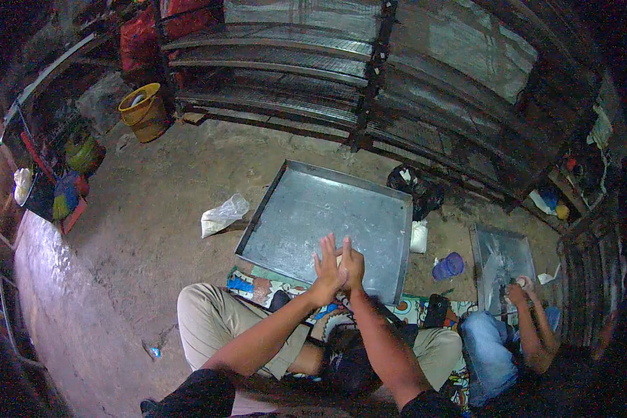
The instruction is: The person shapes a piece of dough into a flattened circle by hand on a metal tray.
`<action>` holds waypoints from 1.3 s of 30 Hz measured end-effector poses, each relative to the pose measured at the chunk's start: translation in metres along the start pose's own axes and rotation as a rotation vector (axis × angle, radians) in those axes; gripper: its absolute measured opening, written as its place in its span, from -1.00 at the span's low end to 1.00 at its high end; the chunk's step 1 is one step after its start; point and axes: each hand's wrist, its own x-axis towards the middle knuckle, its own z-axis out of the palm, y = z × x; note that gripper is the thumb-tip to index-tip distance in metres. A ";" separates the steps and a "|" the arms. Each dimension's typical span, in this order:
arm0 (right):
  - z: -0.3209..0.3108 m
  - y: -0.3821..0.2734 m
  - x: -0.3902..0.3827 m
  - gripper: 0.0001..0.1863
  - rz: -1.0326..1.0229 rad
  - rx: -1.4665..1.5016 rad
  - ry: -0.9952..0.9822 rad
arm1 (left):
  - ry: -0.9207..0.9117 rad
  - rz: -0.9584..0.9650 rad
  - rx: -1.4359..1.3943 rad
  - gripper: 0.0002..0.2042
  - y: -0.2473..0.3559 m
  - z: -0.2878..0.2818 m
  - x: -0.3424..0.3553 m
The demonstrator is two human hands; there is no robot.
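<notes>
Over the near part of a large shallow metal tray point(306, 202), my left hand point(328, 275) and my right hand point(352, 267) are pressed palm to palm. Their fingers stretch away from me. A small pale, dough-like lump point(340, 260) shows between the palms, mostly hidden by them. Thin whitish smears mark the tray's grey surface. Left of the tray lies a clear plastic bag point(219, 220) with white contents and a clear cup at its mouth.
At right, a co-worker's hands point(522, 285) meet above a second metal tray point(482, 261). Between the trays stand a purple cup point(449, 266) and a white bag point(419, 237). Behind are a black plastic bag point(414, 189), metal racks point(272, 70) and a yellow bucket point(145, 115).
</notes>
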 end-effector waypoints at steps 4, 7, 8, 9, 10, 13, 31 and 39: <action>0.006 -0.029 -0.009 -0.18 -0.064 0.123 0.123 | 0.000 0.101 -0.058 -0.01 0.023 -0.008 -0.003; -0.010 -0.027 0.004 -0.25 0.062 0.240 0.062 | 0.025 0.195 -0.255 -0.03 0.026 -0.008 0.008; -0.013 -0.024 0.006 -0.26 0.031 0.425 0.061 | 0.005 0.206 -0.321 -0.04 0.029 -0.009 0.012; -0.017 -0.028 0.011 -0.32 0.107 0.333 0.141 | 0.026 0.223 -0.285 -0.11 0.031 -0.015 0.012; -0.020 -0.029 0.009 -0.33 0.159 0.439 0.146 | 0.010 0.225 -0.185 -0.14 0.028 -0.019 0.011; -0.035 -0.014 0.006 -0.34 0.231 0.860 -0.048 | 0.011 0.260 0.007 -0.23 0.018 -0.023 0.012; -0.015 -0.029 -0.007 -0.38 0.230 0.526 -0.537 | 0.363 -0.167 -0.538 -0.70 0.000 -0.029 0.014; -0.004 -0.045 -0.018 -0.49 -0.189 0.047 -0.460 | 0.519 -0.465 -1.101 -0.70 -0.021 -0.042 0.017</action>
